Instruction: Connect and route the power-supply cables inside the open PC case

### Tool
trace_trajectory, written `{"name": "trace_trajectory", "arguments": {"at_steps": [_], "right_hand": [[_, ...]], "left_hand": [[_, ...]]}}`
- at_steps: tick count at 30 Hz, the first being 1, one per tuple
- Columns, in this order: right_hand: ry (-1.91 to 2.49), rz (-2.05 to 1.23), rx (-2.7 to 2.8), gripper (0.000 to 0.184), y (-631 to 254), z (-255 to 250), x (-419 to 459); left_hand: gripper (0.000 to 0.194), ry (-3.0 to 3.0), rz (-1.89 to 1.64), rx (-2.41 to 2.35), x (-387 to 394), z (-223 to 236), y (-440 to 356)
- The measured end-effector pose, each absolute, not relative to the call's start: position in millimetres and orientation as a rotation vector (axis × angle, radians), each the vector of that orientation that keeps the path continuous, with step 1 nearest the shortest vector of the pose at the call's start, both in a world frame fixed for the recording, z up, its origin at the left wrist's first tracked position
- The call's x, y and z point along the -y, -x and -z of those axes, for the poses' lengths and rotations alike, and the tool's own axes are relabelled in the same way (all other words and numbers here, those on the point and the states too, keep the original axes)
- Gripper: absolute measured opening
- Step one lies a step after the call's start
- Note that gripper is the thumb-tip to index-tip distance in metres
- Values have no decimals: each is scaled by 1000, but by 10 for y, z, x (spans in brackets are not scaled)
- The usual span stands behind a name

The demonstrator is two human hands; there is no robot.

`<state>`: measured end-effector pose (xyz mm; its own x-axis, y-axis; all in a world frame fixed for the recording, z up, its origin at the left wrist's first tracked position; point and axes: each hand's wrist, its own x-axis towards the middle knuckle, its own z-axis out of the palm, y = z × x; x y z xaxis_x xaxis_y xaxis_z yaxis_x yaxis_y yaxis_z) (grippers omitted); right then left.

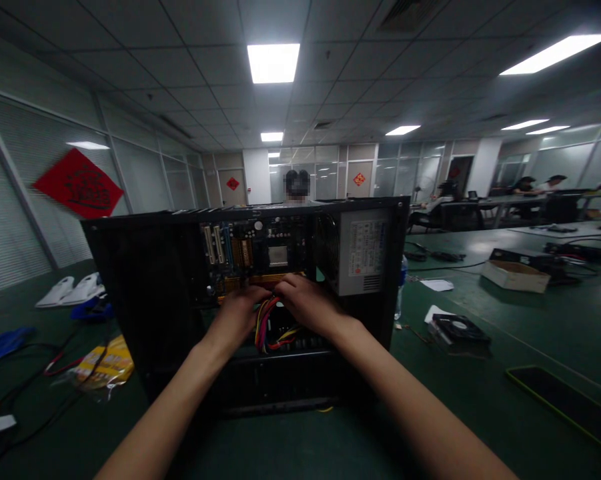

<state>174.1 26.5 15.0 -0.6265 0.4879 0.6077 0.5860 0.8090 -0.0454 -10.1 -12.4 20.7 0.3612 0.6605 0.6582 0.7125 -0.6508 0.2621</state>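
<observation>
An open black computer case (pixel 120 300) stands on the table in front of me, with its inside facing me. Inside are the motherboard (pixel 235 233) and, at upper right, a silver power supply (pixel 363 250). My left hand (pixel 240 308) and my right hand (pixel 305 300) meet at the lower edge of the motherboard, fingers closed around the top of a power cable (pixel 263 327) with red, yellow and purple wires. The cable's end is hidden by the fingertips, so whether it is plugged in cannot be seen. Below the hands the wires loop down inside the case.
To the right lie a fan-like part (pixel 457 330), a dark phone-shaped slab (pixel 565 400) and an open cardboard box (pixel 515 275). A bottle (pixel 401 287) stands behind the case. At left are a yellow packet (pixel 107 363), loose cables and blue cloth (pixel 3 345). People sit farther back.
</observation>
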Motion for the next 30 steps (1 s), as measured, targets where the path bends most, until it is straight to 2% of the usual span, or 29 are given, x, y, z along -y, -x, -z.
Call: {"name": "trace_trajectory", "arguments": {"at_steps": [6,16,22,30], "right_hand": [[771,222,2382,25,-1757,-140,-256],[726,249,2412,16,-1759,-177,-218],[724,280,2390,19,-1768,-148,-237],[795,386,2412,22,-1785,-208,-157]], "left_hand": [[22,2587,1171,1306,118,-207,85],[12,2516,1173,1344,119,-195,73],[17,2563,1246,1408,145,-218,46],[11,2535,1265,1423,137,-217,58]]}}
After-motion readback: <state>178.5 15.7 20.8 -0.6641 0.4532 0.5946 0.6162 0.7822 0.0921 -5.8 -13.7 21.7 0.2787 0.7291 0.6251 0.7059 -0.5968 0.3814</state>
